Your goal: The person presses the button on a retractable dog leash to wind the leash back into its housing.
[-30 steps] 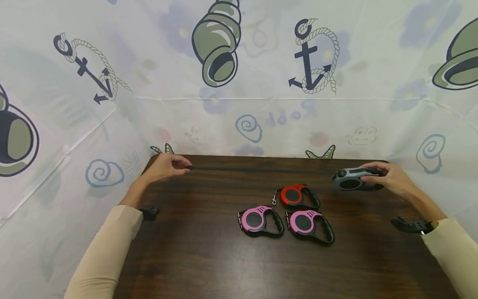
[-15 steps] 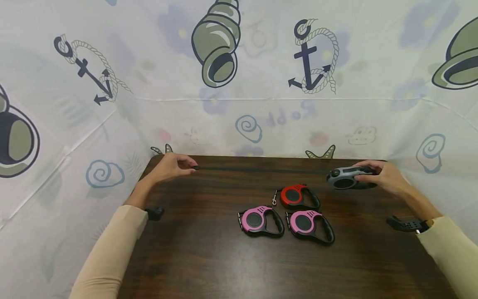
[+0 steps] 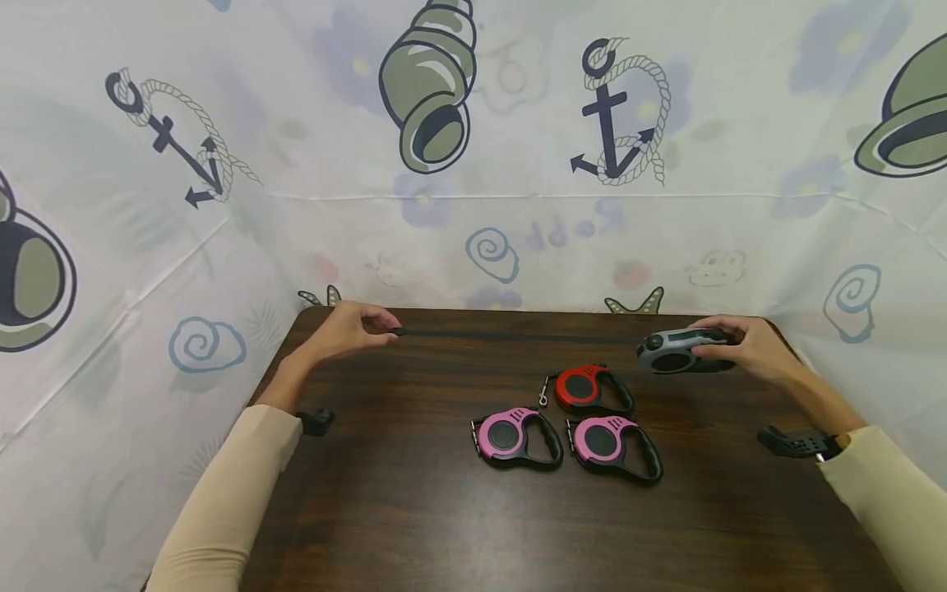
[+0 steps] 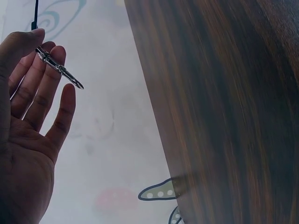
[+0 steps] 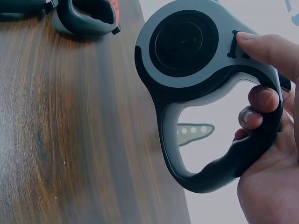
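Note:
My right hand (image 3: 750, 349) grips a grey and black retractable dog leash (image 3: 669, 351) above the table's far right part. In the right wrist view its round casing (image 5: 183, 43) faces the camera, the thumb lies on the grey side and fingertips curl round the looped handle. The dark leash strap (image 3: 518, 335) runs straight and level from the casing to my left hand (image 3: 355, 330), at the far left. Thumb and fingers of that hand pinch the strap's end. A metal snap hook (image 4: 58, 67) hangs there across the fingers in the left wrist view.
Three more retractable leashes lie on the brown wooden table (image 3: 444, 526): a red one (image 3: 580, 386), a pink one (image 3: 505, 436) and another pink one (image 3: 601, 440) to its right. A patterned white cloth (image 3: 518, 115) stands behind the table and along both sides.
My left hand has moved right with the strap's end, and my right hand has moved left with the grey leash. The stretched strap is shorter. The three leashes on the table have stayed put.

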